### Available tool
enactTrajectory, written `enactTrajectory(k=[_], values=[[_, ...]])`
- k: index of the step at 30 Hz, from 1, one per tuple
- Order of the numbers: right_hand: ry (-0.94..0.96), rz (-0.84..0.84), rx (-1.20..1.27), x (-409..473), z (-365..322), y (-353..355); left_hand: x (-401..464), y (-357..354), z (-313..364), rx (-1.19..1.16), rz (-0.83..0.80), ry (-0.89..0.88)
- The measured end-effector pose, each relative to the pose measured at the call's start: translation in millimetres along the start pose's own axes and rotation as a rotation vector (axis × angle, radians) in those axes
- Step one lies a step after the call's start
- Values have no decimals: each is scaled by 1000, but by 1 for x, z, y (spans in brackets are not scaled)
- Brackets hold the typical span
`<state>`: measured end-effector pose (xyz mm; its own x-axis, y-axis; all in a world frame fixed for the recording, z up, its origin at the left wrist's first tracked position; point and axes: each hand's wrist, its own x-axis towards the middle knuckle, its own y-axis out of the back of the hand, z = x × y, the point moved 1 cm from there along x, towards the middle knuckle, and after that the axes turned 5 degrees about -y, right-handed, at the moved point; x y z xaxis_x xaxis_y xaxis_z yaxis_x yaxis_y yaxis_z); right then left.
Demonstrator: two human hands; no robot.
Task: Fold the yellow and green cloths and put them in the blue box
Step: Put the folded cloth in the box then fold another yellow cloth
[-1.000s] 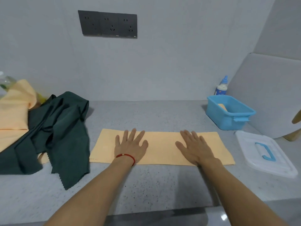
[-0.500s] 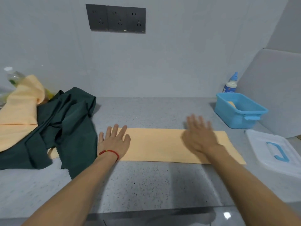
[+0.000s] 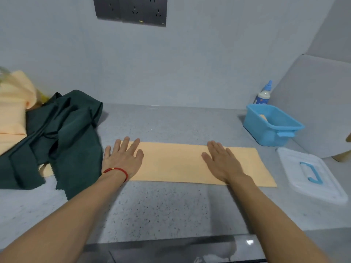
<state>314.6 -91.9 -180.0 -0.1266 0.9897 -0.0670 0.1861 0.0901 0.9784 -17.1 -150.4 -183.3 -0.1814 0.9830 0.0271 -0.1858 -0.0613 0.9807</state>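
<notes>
Flattened along the counter's (image 3: 171, 205) front edge, folded yellow cloth (image 3: 176, 164) under left hand (image 3: 122, 159) and right hand (image 3: 222, 162), fingers straight, grasping nothing. Heaped at left edge, green cloths (image 3: 62, 133); near right rear corner, blue box (image 3: 273, 126).

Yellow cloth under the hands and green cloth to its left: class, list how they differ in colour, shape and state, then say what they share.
1. The yellow cloth is pale orange-yellow; the green cloth is dark green.
2. The yellow cloth lies flat as a long neat strip; the green cloth lies rumpled in a heap.
3. The left hand and right hand rest flat on the yellow cloth; neither touches the green cloth.
Both lie on the grey counter, outside the blue box.
</notes>
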Motion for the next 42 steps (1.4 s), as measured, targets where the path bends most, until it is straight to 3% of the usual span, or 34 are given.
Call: enactTrajectory(k=[3, 7, 10, 12, 15, 17, 22, 33, 37, 42], values=[[-172, 37, -19, -7, 75, 13, -1, -4, 0, 2, -10, 1], [-234, -17, -115, -8, 105, 29, -1, -3, 6, 1, -8, -14], [-131, 25, -256, -6, 68, 37, -3, -3, 7, -2, -14, -14], [75, 55, -209, -5, 14, 39, -3, -4, 8, -2, -11, -14], [434, -120, -21, -9, -82, 31, -3, -3, 10, -10, -26, -16], [523, -267, -2, -12, -119, 20, -4, -4, 10, -10, -27, -10], [438, -482, -76, -2, -118, 23, -3, -3, 10, 2, -22, -4], [416, -570, -286, -1, -110, 39, -24, 1, 16, -1, -110, 16], [451, -577, -269, -14, -106, 37, -19, 30, 5, 24, -72, -5], [471, -548, -190, -33, -110, 30, -15, 68, -28, -303, -290, 12]])
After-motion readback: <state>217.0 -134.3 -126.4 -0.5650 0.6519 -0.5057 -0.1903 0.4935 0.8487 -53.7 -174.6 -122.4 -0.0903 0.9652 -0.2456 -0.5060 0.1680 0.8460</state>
